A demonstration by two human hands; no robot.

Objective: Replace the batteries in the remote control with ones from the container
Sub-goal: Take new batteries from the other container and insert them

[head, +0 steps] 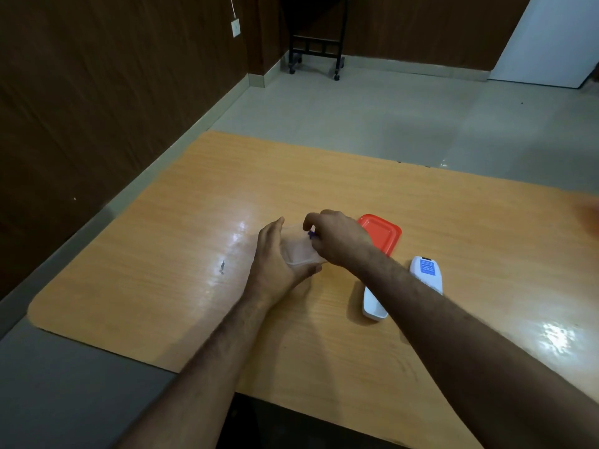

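Note:
A small clear plastic container (299, 251) stands on the wooden table (324, 196), lid off. My left hand (275, 264) grips it from the left side, thumb under its near edge. My right hand (337, 236) reaches into it from the right and pinches a small blue thing (311, 234), probably a battery, at the rim. The container's red lid (382, 236) lies flat just to the right. A white remote control (424, 273) lies face down near my right forearm, which hides its middle; its lower end (374, 306) shows below the arm.
The table's left edge runs along a grey ledge beside a dark wooden wall. A black wheeled rack (316, 47) stands on the tiled floor far behind. A small dark mark (222, 265) is on the tabletop left of my hands.

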